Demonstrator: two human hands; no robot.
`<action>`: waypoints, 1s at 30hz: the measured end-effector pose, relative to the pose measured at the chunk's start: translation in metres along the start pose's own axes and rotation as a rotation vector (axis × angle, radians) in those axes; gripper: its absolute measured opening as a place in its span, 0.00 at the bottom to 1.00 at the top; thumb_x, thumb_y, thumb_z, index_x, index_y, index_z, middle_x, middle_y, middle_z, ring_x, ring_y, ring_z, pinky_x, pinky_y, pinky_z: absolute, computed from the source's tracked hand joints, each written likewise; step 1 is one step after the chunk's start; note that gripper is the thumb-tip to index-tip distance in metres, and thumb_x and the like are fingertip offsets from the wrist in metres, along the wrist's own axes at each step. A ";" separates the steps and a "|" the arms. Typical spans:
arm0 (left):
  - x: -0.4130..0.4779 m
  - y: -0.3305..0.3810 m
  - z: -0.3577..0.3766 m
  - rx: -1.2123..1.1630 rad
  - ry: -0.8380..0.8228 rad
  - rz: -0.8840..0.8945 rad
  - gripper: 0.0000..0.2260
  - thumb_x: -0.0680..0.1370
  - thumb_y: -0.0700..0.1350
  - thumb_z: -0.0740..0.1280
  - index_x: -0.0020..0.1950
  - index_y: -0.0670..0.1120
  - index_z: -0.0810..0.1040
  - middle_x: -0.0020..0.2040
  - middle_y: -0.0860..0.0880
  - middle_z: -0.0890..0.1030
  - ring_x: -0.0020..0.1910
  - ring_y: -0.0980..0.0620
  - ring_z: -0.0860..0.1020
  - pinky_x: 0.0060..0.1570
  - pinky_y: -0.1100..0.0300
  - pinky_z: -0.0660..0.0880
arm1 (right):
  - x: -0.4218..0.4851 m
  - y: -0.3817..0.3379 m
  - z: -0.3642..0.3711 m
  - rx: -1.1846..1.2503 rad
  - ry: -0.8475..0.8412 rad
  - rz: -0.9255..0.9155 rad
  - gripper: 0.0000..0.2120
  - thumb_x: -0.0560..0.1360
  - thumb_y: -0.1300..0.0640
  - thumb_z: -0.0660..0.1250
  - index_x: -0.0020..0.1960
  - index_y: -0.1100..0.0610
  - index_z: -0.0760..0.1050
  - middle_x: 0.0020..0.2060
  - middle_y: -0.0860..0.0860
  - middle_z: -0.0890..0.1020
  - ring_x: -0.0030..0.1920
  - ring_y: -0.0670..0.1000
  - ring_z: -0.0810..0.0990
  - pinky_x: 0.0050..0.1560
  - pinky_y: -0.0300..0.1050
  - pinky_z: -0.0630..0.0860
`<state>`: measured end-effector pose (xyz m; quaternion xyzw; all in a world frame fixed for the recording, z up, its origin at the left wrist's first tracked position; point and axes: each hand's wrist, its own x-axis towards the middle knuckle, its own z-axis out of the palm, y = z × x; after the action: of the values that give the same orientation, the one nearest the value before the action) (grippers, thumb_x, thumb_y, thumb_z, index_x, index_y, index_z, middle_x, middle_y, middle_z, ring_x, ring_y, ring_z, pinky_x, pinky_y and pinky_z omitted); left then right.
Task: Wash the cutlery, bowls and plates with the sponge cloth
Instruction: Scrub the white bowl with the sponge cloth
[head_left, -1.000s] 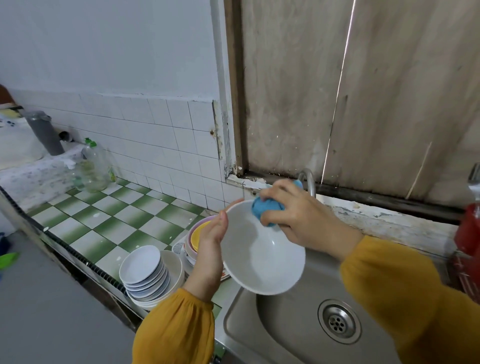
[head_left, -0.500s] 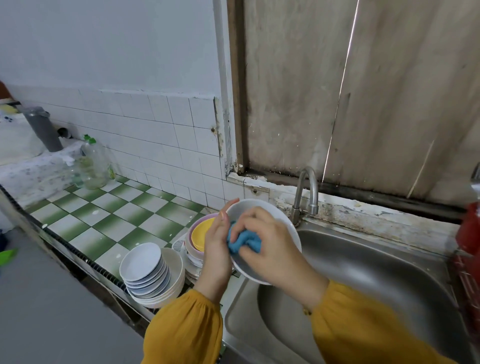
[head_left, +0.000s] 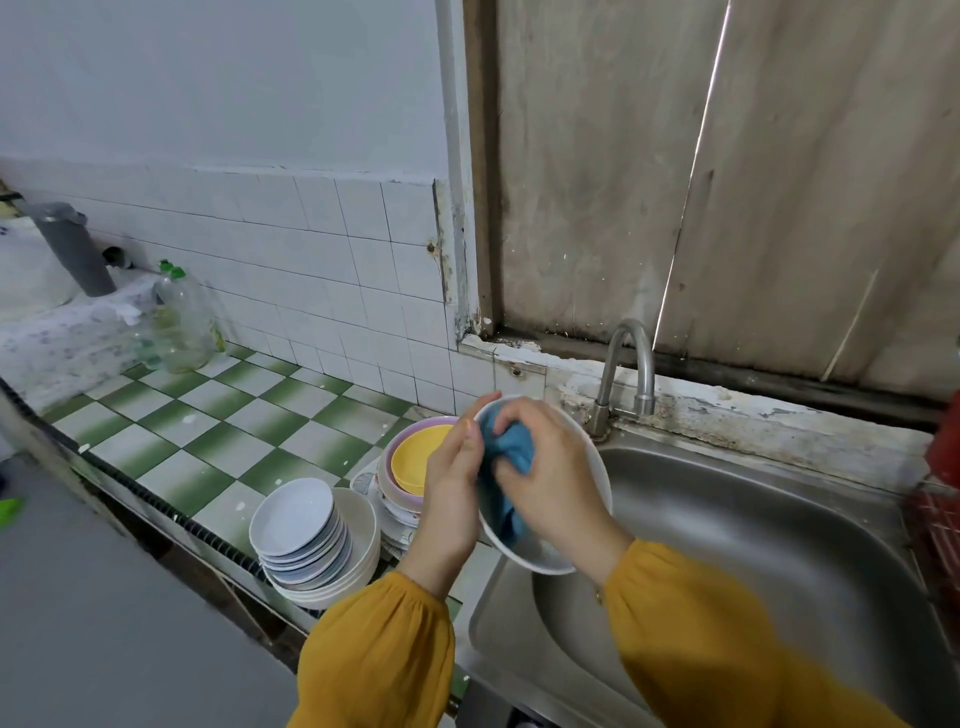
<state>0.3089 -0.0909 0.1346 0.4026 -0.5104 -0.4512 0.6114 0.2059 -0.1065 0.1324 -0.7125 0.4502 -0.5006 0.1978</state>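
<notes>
Now, left grip (head_left: 451, 491) clasping one white bowl (head_left: 546, 560), right grip (head_left: 558, 486) clutching one blue sponge cloth (head_left: 511, 448) inside it

Single wide-angle view, worn on the head. Looks forward and down from close over the sink (head_left: 753, 545), facing the tiled wall (head_left: 311, 249) and tap (head_left: 626, 364). Takes in the table (head_left: 218, 447) at left, with left hand (head_left: 452, 488) and right hand (head_left: 556, 483) near mid-frame.

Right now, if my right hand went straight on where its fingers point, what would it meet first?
The right hand grips the blue sponge cloth inside the round white bowl, fingers pointing left. It would probably meet the bowl's inner wall first, then the left hand at the rim; depth unclear.
</notes>
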 end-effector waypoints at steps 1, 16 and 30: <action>0.002 -0.001 -0.004 -0.023 0.011 -0.010 0.19 0.80 0.45 0.55 0.65 0.35 0.74 0.52 0.48 0.83 0.51 0.57 0.81 0.49 0.68 0.75 | -0.004 -0.002 0.003 0.000 -0.118 -0.029 0.17 0.65 0.67 0.67 0.44 0.46 0.71 0.44 0.45 0.75 0.46 0.44 0.73 0.47 0.37 0.68; 0.013 -0.006 -0.030 -0.101 -0.034 -0.200 0.19 0.82 0.54 0.53 0.62 0.49 0.78 0.56 0.44 0.82 0.53 0.47 0.81 0.45 0.58 0.79 | -0.023 -0.019 -0.023 -0.038 -0.531 0.069 0.14 0.69 0.63 0.64 0.45 0.45 0.78 0.45 0.43 0.81 0.46 0.43 0.77 0.50 0.38 0.73; 0.009 -0.013 0.038 -0.048 -0.219 -0.535 0.36 0.71 0.75 0.53 0.60 0.50 0.81 0.55 0.42 0.84 0.56 0.39 0.81 0.63 0.39 0.73 | -0.055 -0.010 -0.132 -0.041 -0.339 -0.058 0.23 0.66 0.62 0.79 0.53 0.47 0.73 0.50 0.40 0.75 0.52 0.44 0.76 0.50 0.33 0.73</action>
<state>0.2706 -0.1042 0.1309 0.4572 -0.4382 -0.6492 0.4212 0.0877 -0.0333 0.1654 -0.8033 0.3999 -0.3692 0.2418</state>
